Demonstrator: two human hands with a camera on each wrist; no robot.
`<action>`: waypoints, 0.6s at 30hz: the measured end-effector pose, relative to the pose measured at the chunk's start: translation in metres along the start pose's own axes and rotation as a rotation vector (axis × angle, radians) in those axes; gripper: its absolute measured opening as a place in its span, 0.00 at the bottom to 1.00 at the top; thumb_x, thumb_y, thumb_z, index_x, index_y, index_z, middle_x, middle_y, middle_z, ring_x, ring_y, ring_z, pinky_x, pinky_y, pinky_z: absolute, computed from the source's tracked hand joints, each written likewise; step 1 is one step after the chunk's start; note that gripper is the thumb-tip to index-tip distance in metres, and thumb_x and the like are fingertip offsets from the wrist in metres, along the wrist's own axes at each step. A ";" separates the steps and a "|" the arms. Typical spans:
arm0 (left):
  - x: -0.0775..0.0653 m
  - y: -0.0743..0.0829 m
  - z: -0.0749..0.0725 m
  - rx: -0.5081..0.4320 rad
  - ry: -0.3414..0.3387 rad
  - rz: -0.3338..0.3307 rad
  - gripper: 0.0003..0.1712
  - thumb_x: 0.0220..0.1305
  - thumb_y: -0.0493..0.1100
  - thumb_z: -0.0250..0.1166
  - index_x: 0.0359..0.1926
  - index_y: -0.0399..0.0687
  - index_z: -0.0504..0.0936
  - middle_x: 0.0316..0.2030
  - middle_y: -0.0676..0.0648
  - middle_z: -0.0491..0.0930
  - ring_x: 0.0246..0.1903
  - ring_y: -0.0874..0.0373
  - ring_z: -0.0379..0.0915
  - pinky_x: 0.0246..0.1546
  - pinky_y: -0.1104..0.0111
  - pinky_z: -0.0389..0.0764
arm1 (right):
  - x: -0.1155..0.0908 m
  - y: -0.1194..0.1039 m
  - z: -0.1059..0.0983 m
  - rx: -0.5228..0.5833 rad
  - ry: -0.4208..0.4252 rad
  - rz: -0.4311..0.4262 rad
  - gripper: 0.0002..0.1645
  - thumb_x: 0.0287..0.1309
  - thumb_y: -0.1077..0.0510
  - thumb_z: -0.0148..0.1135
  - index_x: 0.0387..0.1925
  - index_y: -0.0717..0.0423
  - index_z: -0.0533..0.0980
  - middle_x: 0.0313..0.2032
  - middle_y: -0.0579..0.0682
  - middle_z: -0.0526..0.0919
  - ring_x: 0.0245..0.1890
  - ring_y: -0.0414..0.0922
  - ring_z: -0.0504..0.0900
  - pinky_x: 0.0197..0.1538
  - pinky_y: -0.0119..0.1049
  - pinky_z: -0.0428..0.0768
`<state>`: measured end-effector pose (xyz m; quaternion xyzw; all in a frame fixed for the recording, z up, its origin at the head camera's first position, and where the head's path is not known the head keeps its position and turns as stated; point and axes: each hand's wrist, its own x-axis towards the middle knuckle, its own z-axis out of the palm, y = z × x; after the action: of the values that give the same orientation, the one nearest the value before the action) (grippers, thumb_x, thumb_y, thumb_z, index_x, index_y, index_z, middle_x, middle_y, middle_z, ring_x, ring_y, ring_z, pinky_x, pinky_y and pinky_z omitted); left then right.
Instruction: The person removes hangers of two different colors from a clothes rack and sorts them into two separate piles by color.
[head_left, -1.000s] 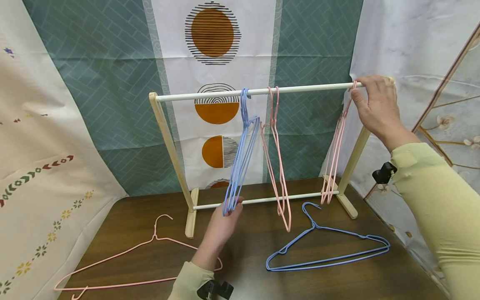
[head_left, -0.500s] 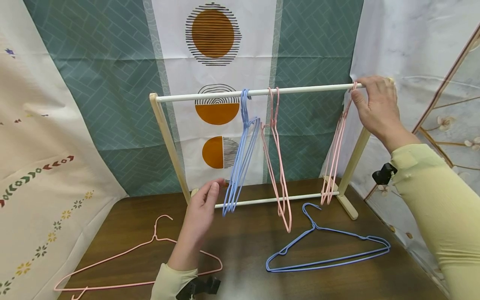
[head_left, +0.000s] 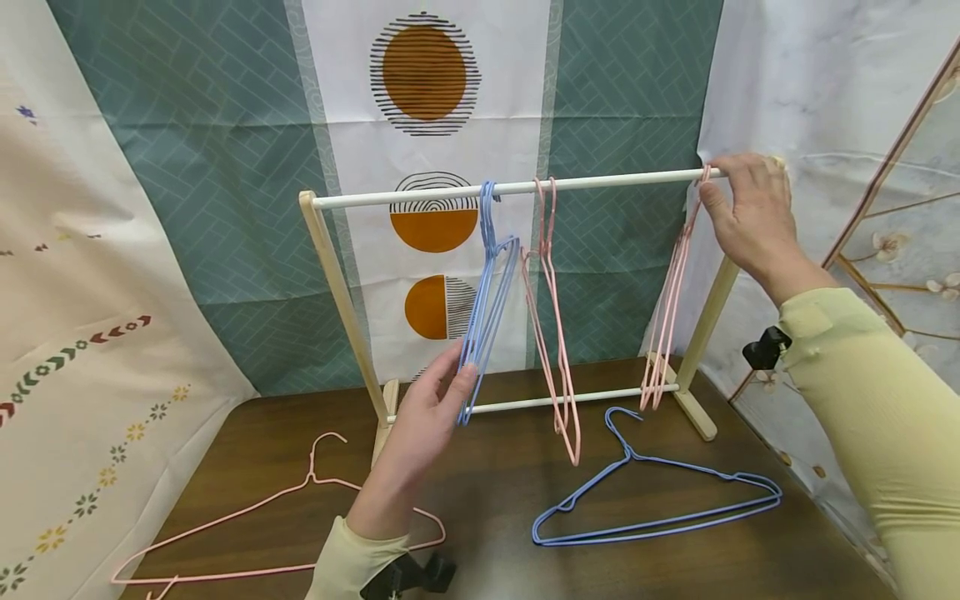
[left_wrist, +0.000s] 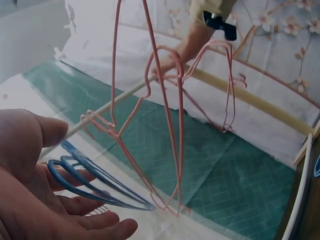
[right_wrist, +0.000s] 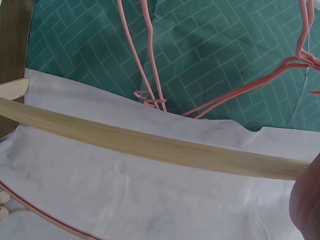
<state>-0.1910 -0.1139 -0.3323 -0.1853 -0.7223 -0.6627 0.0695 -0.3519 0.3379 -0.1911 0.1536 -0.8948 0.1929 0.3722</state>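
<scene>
In the head view, a bunch of blue wire hangers (head_left: 489, 225) hangs from the white top rail (head_left: 615, 180) of a small wooden clothes rack. My left hand (head_left: 420, 425) is at their lower end. In the left wrist view, the blue hangers (left_wrist: 92, 170) lie between thumb and fingers, which are loosely extended, the thumb apart. My right hand (head_left: 753, 221) grips the rail's right end, thumb in front, beside a bunch of pink hangers (head_left: 681, 250). Two more pink hangers (head_left: 557, 304) hang mid-rail.
A pink hanger (head_left: 311, 471) lies flat at the left of the brown table (head_left: 495, 500), partly behind my left forearm. Blue hangers (head_left: 630, 454) lie at the right, in front of the rack. A patterned cloth backdrop (head_left: 622, 75) stands behind it.
My left hand drew back leftward from the bottom of the blue hangers, then came right again to them, slightly higher. The right hand stays on the rail.
</scene>
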 end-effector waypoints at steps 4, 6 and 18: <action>0.001 -0.003 0.006 -0.049 -0.002 -0.030 0.32 0.87 0.43 0.59 0.83 0.38 0.66 0.77 0.36 0.71 0.76 0.40 0.67 0.75 0.44 0.67 | 0.000 0.000 0.000 0.000 0.002 -0.001 0.34 0.89 0.38 0.41 0.76 0.59 0.65 0.75 0.66 0.64 0.81 0.66 0.53 0.85 0.57 0.39; 0.001 -0.004 0.008 -0.065 0.014 -0.041 0.31 0.87 0.42 0.58 0.82 0.37 0.67 0.77 0.36 0.72 0.76 0.39 0.67 0.75 0.44 0.67 | 0.000 0.001 0.000 -0.001 0.003 -0.002 0.34 0.89 0.38 0.41 0.76 0.59 0.65 0.75 0.66 0.64 0.81 0.66 0.53 0.85 0.57 0.40; 0.001 -0.005 0.014 -0.077 0.177 0.028 0.22 0.87 0.35 0.53 0.74 0.34 0.76 0.69 0.36 0.79 0.68 0.39 0.74 0.73 0.49 0.72 | 0.000 0.001 0.000 0.005 -0.001 0.007 0.35 0.89 0.37 0.41 0.76 0.59 0.66 0.75 0.65 0.64 0.81 0.65 0.53 0.85 0.56 0.38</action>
<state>-0.1917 -0.1000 -0.3386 -0.1387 -0.6847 -0.7027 0.1351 -0.3524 0.3386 -0.1916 0.1514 -0.8950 0.1962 0.3709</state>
